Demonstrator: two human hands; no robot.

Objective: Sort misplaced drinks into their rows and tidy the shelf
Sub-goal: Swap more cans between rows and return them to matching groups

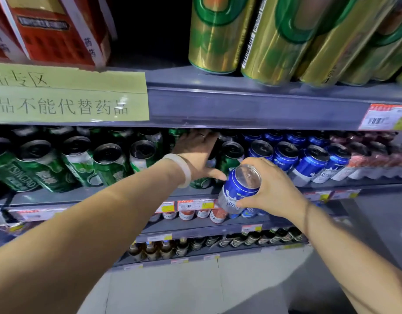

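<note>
The right hand (272, 189) is gripping a blue can (239, 189) with curled fingers, just right of the green cans (109, 164); the left hand (196, 155), fingers spread, is reaching among them. The blue can is not yet placed in its blue row (309, 159).

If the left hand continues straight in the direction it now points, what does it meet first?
Probably the green cans deeper on the shelf: the left hand already reaches among them, under the upper shelf's edge. Depth is unclear.

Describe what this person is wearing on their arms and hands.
Both forearms are bare, with no sleeves in view. The left hand has a thick, pale, translucent bangle around the wrist and a thin ring on one of its fingers. The right hand has only a thin dark band around its wrist. No gloves.
</note>
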